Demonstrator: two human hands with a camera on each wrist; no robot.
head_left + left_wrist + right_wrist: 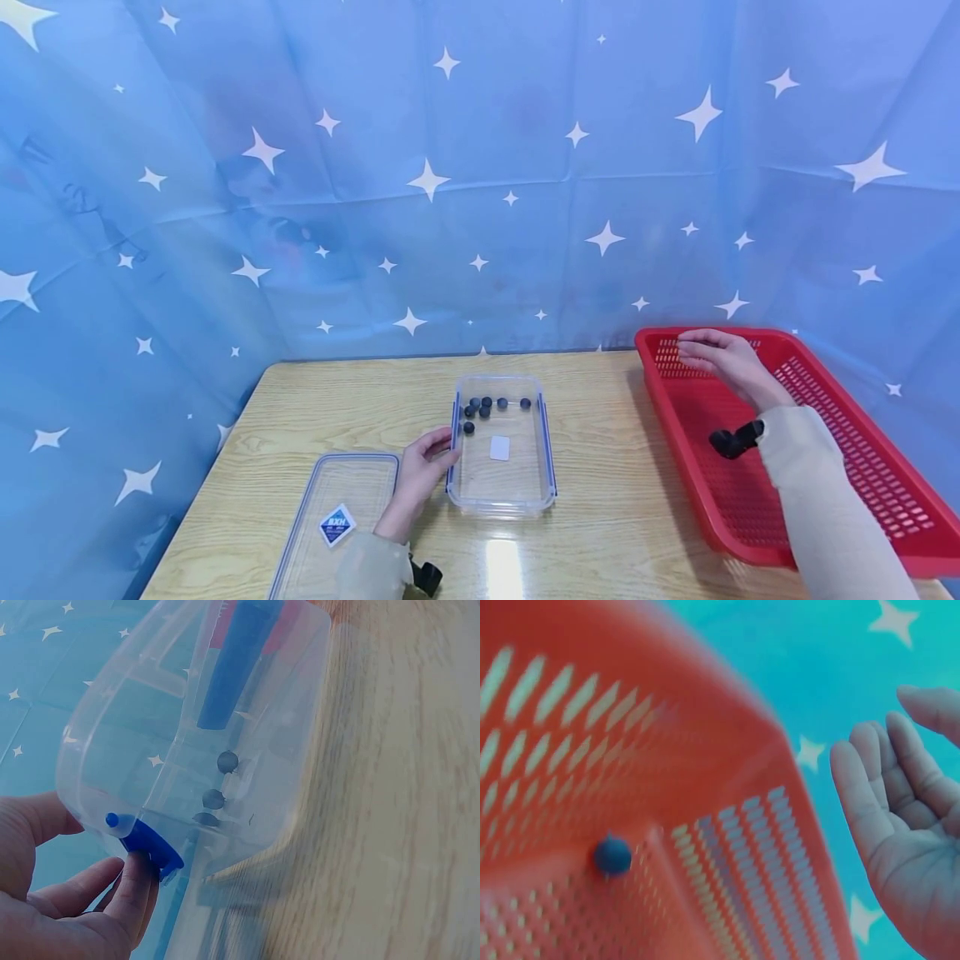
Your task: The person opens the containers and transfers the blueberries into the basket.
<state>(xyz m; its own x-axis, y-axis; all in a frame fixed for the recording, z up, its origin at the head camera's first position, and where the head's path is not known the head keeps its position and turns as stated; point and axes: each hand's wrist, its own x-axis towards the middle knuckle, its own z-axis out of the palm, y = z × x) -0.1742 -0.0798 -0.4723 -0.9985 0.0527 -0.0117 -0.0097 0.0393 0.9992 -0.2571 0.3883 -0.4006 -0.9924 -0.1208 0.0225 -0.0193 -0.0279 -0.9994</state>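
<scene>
One right hand (731, 367) hung over the far end of the red basket (693, 408), fingers relaxed, nothing held, and there, down inside, sat a dark ball (613, 856)! Across the table (600, 433), the left hand (420, 475) had its grip on the clear box (517, 487), right at the blue latch (152, 846); more dark balls (485, 411) lay inside, mostly toward the far end, with the lid (360, 483) flat just left.
</scene>
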